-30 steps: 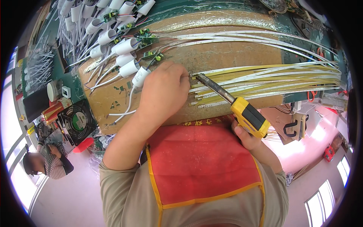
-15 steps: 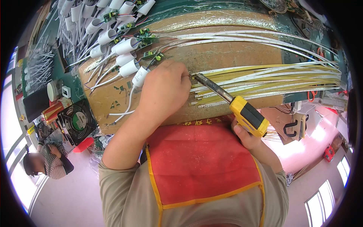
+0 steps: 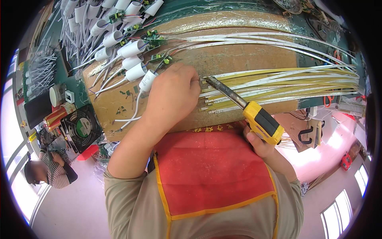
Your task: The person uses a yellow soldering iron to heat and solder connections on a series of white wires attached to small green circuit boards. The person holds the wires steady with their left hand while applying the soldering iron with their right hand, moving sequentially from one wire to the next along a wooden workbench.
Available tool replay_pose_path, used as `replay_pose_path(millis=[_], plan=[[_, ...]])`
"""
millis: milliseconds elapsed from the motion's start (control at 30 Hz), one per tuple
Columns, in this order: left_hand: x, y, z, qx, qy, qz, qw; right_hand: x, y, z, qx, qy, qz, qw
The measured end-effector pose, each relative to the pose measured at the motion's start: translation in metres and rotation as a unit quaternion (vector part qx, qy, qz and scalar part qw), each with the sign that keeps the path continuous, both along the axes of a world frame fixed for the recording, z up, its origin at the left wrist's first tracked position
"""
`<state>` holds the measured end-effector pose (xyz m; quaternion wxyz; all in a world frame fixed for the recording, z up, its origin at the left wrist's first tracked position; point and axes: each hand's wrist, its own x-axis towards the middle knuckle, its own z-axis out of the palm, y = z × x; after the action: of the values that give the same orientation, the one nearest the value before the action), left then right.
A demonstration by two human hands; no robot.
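My right hand [image 3: 260, 144] grips the soldering iron [image 3: 262, 121], its tip slightly further right than before, by the strips [image 3: 246, 75]; my left hand [image 3: 174, 91] stays curled, its pinch hidden from view.

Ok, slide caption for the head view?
Right hand holding a yellow-and-black soldering iron, its dark tip near the left hand and flat white strips.

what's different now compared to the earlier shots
Very little. The yellow-and-black soldering iron in the right hand shifted slightly left, then back right, ending about where it began. The left hand crept very slightly up and right. Nothing was visibly taken hold of or let go. The strips, white lamp bases and fan stayed put.
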<state>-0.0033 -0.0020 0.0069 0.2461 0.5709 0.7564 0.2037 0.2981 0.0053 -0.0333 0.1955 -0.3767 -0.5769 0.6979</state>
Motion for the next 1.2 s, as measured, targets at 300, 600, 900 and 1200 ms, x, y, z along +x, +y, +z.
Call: replay_pose_path(millis=[300,600,900,1200], plan=[[0.003,0.0,0.0,-0.006,0.012,-0.004,1.0,-0.002,0.002,-0.003,0.057,0.018,0.035,0.998],[0.002,0.0,-0.001,-0.007,0.015,-0.006,1.0,0.003,-0.006,-0.007,-0.032,0.018,-0.022,0.999],[0.002,0.0,0.0,-0.008,0.012,-0.003,1.0,0.006,-0.004,-0.012,0.036,0.041,0.03,0.998],[0.003,-0.001,0.001,-0.002,0.01,0.0,1.0,0.004,-0.004,-0.008,0.004,0.024,0.002,1.0]])
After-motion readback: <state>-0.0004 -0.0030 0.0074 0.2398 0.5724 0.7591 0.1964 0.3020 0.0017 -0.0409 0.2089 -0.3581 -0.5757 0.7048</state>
